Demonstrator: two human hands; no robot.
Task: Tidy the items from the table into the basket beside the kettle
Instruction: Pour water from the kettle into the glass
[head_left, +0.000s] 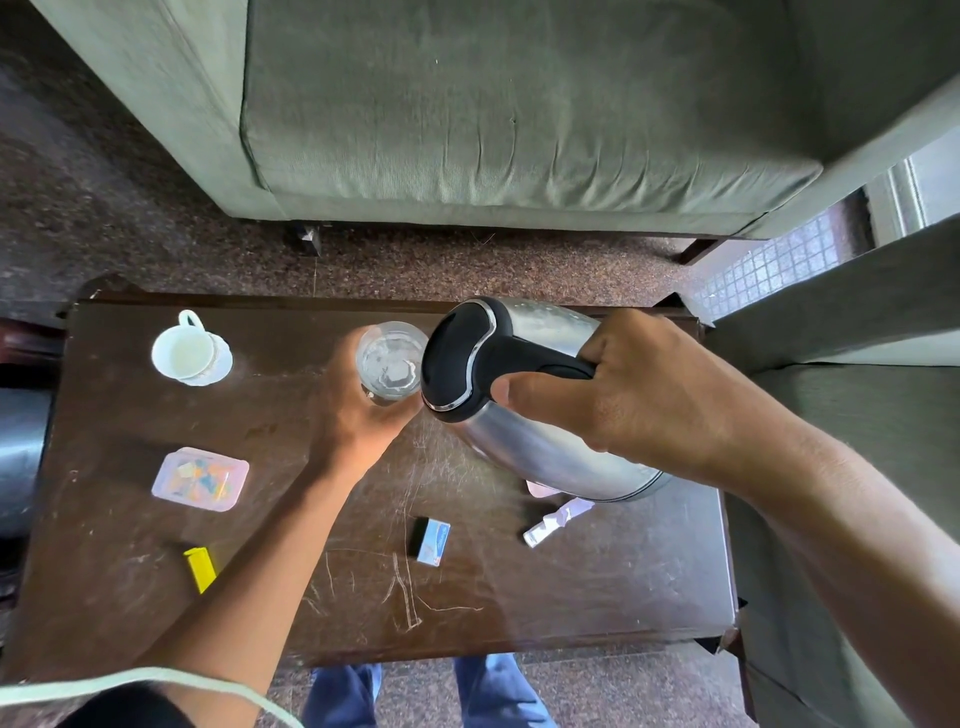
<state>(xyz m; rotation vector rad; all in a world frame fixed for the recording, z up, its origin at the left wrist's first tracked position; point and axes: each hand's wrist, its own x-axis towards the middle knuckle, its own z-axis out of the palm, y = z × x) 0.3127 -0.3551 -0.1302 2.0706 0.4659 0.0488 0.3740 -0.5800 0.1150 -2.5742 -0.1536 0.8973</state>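
My right hand (639, 395) grips the black handle of a steel kettle (524, 426), which is tilted with its lid end toward a clear glass (390, 361). My left hand (358, 410) holds that glass from below, above the dark wooden table (597, 582). On the table lie a white cup on a saucer (189, 351), a pink plastic box (200, 479), a yellow lighter (201, 569), a small blue-and-white matchbox (432, 540) and a crumpled white wrapper (556, 522). No basket is in view.
A green sofa (493, 114) stands beyond the table across a strip of speckled floor. Another green seat (841, 415) borders the table's right side. A dark metal object (21, 447) sits at the left edge. My legs in blue jeans (415, 691) show below the table.
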